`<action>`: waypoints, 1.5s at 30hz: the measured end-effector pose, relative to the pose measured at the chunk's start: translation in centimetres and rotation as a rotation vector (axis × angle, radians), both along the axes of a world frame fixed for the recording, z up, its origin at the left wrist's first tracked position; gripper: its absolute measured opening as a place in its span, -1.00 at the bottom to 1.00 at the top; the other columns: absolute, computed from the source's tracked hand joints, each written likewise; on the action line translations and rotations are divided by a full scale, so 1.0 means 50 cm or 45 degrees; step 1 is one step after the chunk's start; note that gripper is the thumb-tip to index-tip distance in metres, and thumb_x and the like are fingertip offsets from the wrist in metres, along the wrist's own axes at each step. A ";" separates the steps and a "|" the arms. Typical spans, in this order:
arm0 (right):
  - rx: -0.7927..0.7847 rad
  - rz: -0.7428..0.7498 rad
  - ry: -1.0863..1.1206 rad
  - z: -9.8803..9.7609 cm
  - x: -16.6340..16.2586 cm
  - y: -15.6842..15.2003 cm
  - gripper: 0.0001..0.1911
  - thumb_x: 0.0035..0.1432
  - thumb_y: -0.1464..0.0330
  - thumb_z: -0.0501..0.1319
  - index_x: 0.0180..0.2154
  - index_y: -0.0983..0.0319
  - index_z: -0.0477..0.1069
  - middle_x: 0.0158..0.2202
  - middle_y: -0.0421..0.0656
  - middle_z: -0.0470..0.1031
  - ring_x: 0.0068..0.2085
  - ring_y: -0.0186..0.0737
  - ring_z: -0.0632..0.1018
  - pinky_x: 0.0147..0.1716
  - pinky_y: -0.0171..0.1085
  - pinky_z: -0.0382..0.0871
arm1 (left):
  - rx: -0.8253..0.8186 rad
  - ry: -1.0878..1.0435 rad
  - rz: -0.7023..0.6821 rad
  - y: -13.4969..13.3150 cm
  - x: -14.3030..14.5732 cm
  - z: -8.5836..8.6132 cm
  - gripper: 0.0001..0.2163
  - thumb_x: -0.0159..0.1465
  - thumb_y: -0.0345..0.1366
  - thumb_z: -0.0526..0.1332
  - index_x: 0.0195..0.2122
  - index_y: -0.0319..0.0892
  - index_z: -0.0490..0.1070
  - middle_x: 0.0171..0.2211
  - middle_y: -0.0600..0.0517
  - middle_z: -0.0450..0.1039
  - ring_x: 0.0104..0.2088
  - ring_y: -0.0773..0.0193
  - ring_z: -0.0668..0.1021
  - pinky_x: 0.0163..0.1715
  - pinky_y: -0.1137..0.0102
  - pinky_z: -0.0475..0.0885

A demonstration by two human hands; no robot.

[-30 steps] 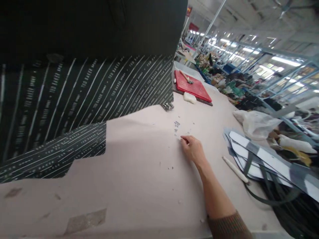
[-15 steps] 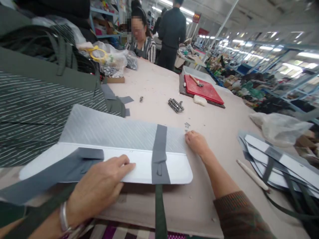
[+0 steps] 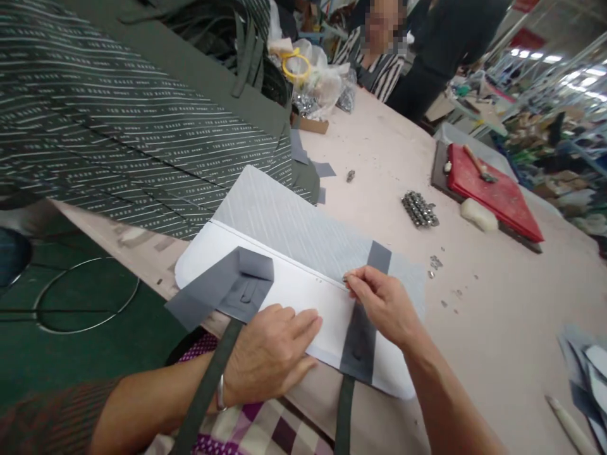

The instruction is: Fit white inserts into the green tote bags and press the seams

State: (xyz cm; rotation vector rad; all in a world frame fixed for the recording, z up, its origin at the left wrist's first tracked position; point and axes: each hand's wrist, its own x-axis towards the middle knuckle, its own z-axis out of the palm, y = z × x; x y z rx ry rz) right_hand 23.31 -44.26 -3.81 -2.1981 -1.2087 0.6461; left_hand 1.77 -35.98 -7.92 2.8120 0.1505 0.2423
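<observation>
A white bag panel [image 3: 294,294] with a pale grey, faintly striped flap [image 3: 284,212] lies on the table in front of me. My left hand [image 3: 272,347] rests on its near edge, fingers laid over the white surface and the thumb along the edge. My right hand [image 3: 384,303] pinches a small metal piece [image 3: 345,278] over the fold line, near two tiny marks on the panel. Two dark grey strips cross the panel: a folded-back left strip [image 3: 241,284] and a right strip [image 3: 358,344] partly under my right hand. Dark green straps [image 3: 345,404] hang from the near edge.
Striped dark fabric [image 3: 142,126] covers the left side. Metal snap parts [image 3: 420,208] sit beyond the panel, with loose small pieces [image 3: 435,262] nearby. A red board [image 3: 493,189] carries a hammer [image 3: 478,164]. A white marker-like stick [image 3: 569,423] lies lower right. A person in stripes [image 3: 374,63] sits opposite.
My right hand has moved from the loose metal pieces to the panel's fold line, with a small metal piece in its fingertips. My left hand stays at the near edge. The view has turned left.
</observation>
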 end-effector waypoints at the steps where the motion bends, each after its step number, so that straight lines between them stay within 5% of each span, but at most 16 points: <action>1: -0.006 0.019 0.011 -0.006 -0.015 0.015 -0.71 0.24 0.22 0.07 -0.42 0.21 0.44 -0.53 -0.26 0.45 -0.47 -0.33 0.44 -0.43 -0.33 0.27 | -0.001 -0.013 -0.006 0.001 -0.001 -0.003 -0.61 0.35 -0.12 0.10 0.11 -0.21 0.30 0.07 -0.01 0.39 -0.23 0.19 0.44 -0.27 0.20 0.33; 13: -0.165 0.203 -0.315 -0.032 -0.052 0.064 -0.79 0.20 0.29 0.12 -0.41 0.18 0.46 -0.53 -0.26 0.48 -0.50 -0.33 0.45 -0.45 -0.33 0.21 | -0.093 -0.084 -0.046 0.015 0.000 -0.008 -0.69 0.39 -0.18 0.02 0.01 -0.24 0.37 -0.02 -0.01 0.41 -0.30 0.22 0.39 -0.38 0.21 0.24; 36: -0.307 -0.027 -0.446 -0.035 -0.081 0.070 -0.77 0.14 0.30 0.10 -0.55 0.16 0.27 -0.60 -0.24 0.41 -0.52 -0.26 0.41 -0.48 -0.29 0.11 | -0.087 -0.087 -0.046 0.011 -0.004 -0.010 -0.72 0.37 -0.17 0.06 -0.02 -0.22 0.37 -0.09 -0.03 0.41 -0.30 0.22 0.41 -0.39 0.23 0.27; 41: -0.196 -0.077 -0.313 -0.051 -0.076 0.068 -0.87 0.13 0.31 0.14 -0.26 0.16 0.40 -0.55 -0.28 0.45 -0.49 -0.26 0.47 -0.41 -0.30 0.22 | -0.055 -0.059 -0.028 0.012 0.000 -0.013 -0.69 0.36 -0.16 0.07 0.03 -0.22 0.36 -0.06 -0.01 0.42 -0.28 0.20 0.41 -0.36 0.22 0.29; 45: -0.006 -0.031 -0.462 -0.054 -0.094 0.056 -0.85 0.20 0.38 0.08 -0.32 0.20 0.42 -0.42 -0.17 0.50 -0.41 -0.24 0.50 -0.38 -0.28 0.27 | -0.026 -0.130 -0.022 0.007 -0.003 -0.006 -0.69 0.35 -0.19 0.10 0.06 -0.18 0.36 -0.08 0.00 0.46 -0.28 0.19 0.44 -0.32 0.23 0.30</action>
